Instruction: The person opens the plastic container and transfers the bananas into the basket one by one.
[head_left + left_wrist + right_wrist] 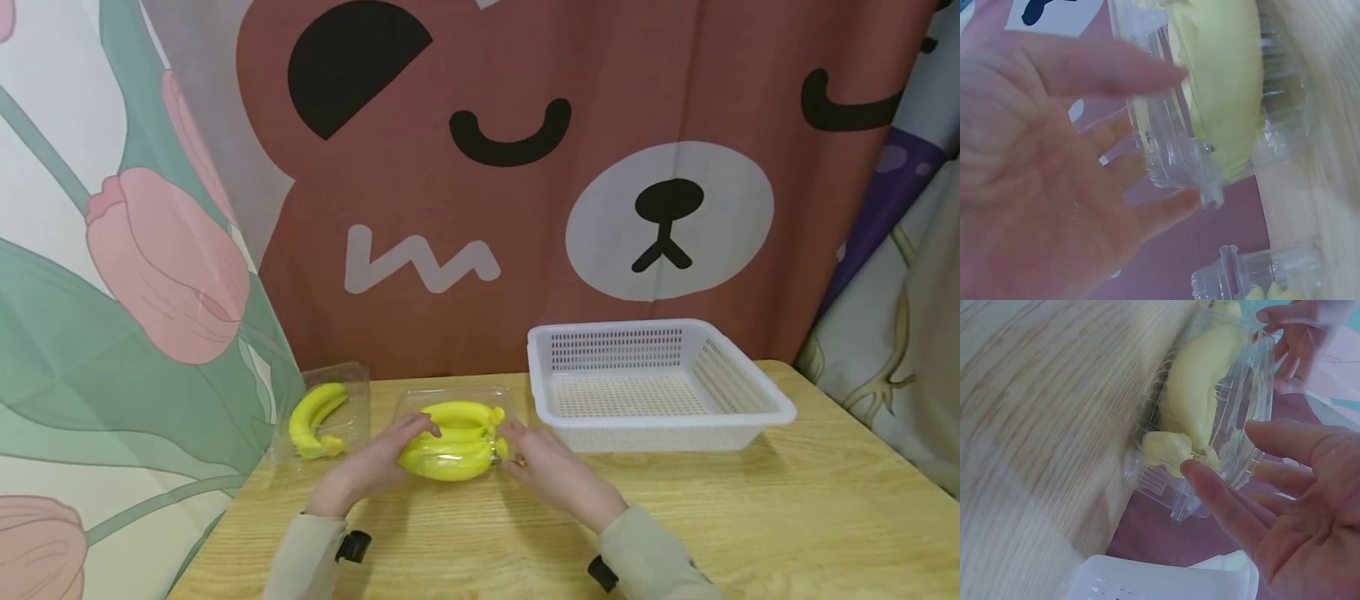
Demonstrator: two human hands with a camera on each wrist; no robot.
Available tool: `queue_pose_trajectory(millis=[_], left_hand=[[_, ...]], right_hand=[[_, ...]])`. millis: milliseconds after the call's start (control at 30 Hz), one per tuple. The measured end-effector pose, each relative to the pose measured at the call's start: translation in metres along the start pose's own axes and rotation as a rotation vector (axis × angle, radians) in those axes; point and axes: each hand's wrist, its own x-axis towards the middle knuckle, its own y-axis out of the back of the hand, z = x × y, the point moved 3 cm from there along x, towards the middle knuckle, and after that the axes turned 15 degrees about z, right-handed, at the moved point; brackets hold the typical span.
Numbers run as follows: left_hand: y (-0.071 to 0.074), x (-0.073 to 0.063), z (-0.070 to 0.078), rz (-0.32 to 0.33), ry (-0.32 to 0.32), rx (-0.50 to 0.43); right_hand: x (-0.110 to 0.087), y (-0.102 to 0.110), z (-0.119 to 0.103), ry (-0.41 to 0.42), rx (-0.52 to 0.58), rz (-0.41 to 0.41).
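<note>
As only wrist views show, the container's [1265, 381] ribbed.

"What's on the table [675, 525]?"

"From left to right, the left container [358, 408], the middle container [420, 396] and the basket [675, 422], which stands near the back edge"

"And inside the containers?"

"The first bananas [311, 421] lie in the left one, the second bananas [450, 460] in the middle one"

"Where are the hands?"

"The left hand [375, 462] is at the middle container's left end, the right hand [551, 468] at its right end, before the basket's near left corner"

"Beyond the table?"

"The back curtain [420, 333] hangs behind it, the side curtain [45, 358] to the left"
</note>
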Motion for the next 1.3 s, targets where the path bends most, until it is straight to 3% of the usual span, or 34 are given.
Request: queue_pose_trajectory(millis=[100, 233, 333, 533, 833, 1000, 1167, 1300], left_hand=[[0.001, 0.000, -0.001, 0.023, 0.095, -0.029], [0.001, -0.002, -0.009, 0.086, 0.275, -0.017], [0.002, -0.004, -0.015, 0.111, 0.334, 0.010], [0.004, -0.004, -0.020, 0.108, 0.333, 0.022], [0.006, -0.005, -0.018, 0.080, 0.314, 0.049], [0.005, -0.005, -0.021, 0.069, 0.311, 0.020], [0.005, -0.005, -0.022, 0.084, 0.284, -0.004], [0.004, -0.004, -0.023, 0.102, 0.292, -0.030]], right_hand=[[0.000, 0.000, -0.001, -0.023, 0.000, 0.016], [0.001, -0.003, -0.001, -0.019, 0.010, 0.052], [0.002, -0.006, -0.001, 0.021, 0.012, 0.081], [0.003, -0.010, 0.002, 0.072, 0.033, 0.124], [0.005, -0.014, 0.000, 0.077, 0.004, 0.191], [0.007, -0.016, 0.000, 0.147, -0.076, 0.214], [0.008, -0.016, 0.000, 0.241, -0.140, 0.301], [0.008, -0.016, 0.000, 0.227, -0.163, 0.357]])
